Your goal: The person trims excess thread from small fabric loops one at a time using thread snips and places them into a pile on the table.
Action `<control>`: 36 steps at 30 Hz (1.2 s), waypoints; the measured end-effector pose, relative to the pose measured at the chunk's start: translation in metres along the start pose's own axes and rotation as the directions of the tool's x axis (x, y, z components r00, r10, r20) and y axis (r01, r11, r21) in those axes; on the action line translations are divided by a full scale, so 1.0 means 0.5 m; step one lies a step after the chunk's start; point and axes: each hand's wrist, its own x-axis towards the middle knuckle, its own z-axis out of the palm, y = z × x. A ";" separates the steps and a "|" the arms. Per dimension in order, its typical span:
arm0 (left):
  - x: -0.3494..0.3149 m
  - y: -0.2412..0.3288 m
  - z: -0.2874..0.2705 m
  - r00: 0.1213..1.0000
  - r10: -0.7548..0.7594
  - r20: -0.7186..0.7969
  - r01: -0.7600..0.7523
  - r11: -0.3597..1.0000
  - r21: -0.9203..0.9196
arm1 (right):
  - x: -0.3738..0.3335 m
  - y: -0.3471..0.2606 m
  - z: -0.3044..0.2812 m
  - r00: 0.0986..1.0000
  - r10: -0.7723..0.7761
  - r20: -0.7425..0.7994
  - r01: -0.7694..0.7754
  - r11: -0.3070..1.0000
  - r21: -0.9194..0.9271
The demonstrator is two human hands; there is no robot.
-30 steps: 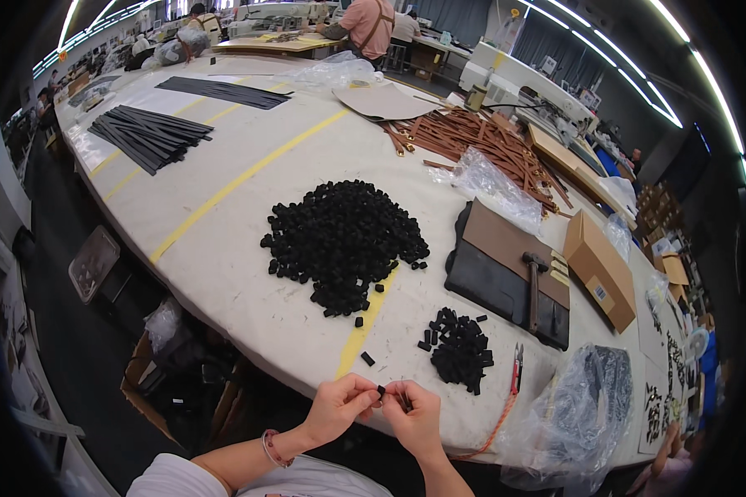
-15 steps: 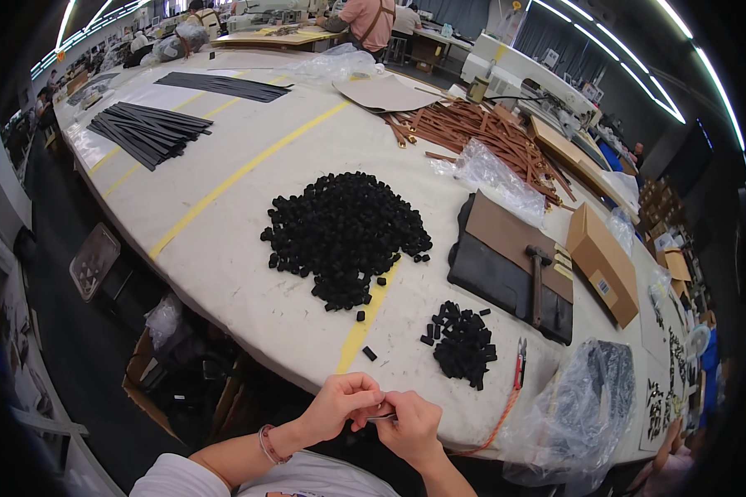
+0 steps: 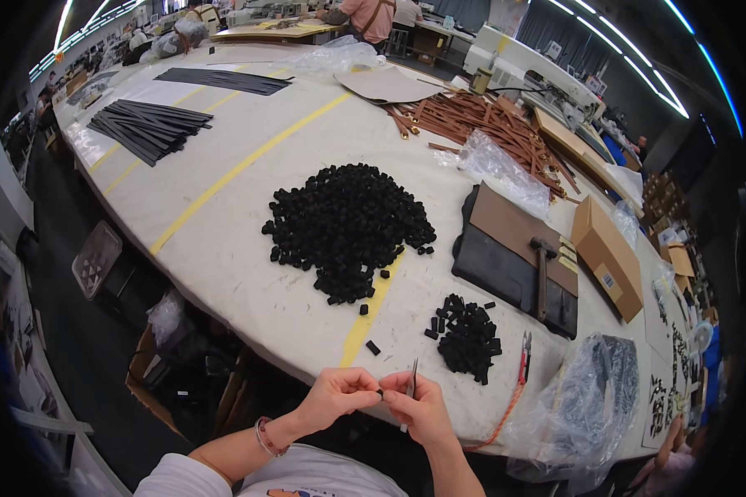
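We see both hands meeting just off the near edge of the pale surface (image 3: 249,277), the fingertips of the left hand (image 3: 340,399) and right hand (image 3: 423,411) nearly touching. The left grip is closed in a pinch on 1 small black piece (image 3: 380,395), mostly hidden by the fingers; we judge that pinching it from 2 sides keeps so tiny a thing steady. The right grip is double: thumb and finger press at the same piece, while slim metal tweezers (image 3: 414,378) lie held across the hand, tip upward, probably so that the fingertips can work without the tool being put down. Ahead of us sits the large heap (image 3: 344,224) of black pieces, with a smaller heap (image 3: 466,338) nearer the right hand; we take the gap between them as keeping 2 lots apart, both within reach. Between the heaps and the hands, 1 loose piece (image 3: 373,348) lies alone beside the yellow strip (image 3: 361,330). Red-handled snips (image 3: 525,358) rest right of the smaller heap, their orange cord (image 3: 506,414) running toward the near edge, perhaps as a tether. Farther off, a hammer (image 3: 543,277) lies on a brown sheet and black pad (image 3: 499,267), which likely cushions blows.
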 end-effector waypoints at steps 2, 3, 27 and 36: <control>-0.004 0.018 0.012 0.997 0.082 -0.016 -0.078 0.986 0.147 | 0.003 -0.005 0.002 0.999 0.028 0.032 -0.030 0.998 0.060; -0.006 0.020 0.013 0.997 0.080 -0.016 -0.077 0.986 0.148 | 0.003 -0.005 0.000 0.999 0.028 0.031 -0.030 0.998 0.062; -0.052 -0.021 0.010 0.899 0.433 0.068 -0.399 0.746 0.534 | -0.004 0.017 -0.013 0.952 0.151 0.266 -0.139 0.988 -0.063; 0.008 -0.035 0.029 0.600 0.783 0.167 -0.567 0.269 0.779 | 0.003 0.007 0.034 0.827 -0.561 -0.019 0.365 0.563 -0.741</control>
